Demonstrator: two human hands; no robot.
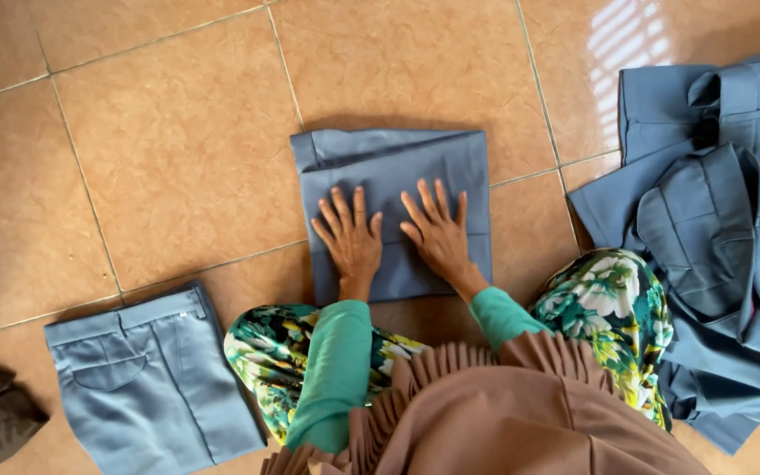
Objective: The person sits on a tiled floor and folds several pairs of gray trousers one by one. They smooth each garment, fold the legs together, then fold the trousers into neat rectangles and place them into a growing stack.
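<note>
Both hands lie flat, fingers spread, gripping nothing: the left hand (351, 239) and right hand (437, 230) press side by side on the folded trousers (393, 167), which lie on the tiled floor (178, 149) directly beneath the palms.

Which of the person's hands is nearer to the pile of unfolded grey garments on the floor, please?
The right hand. It lies flat on the folded grey garment, on the side toward the pile; the left hand rests beside it on the same garment, farther from the pile.

Left hand (351, 237) and right hand (437, 230) — flat, fingers spread, side by side.
</note>
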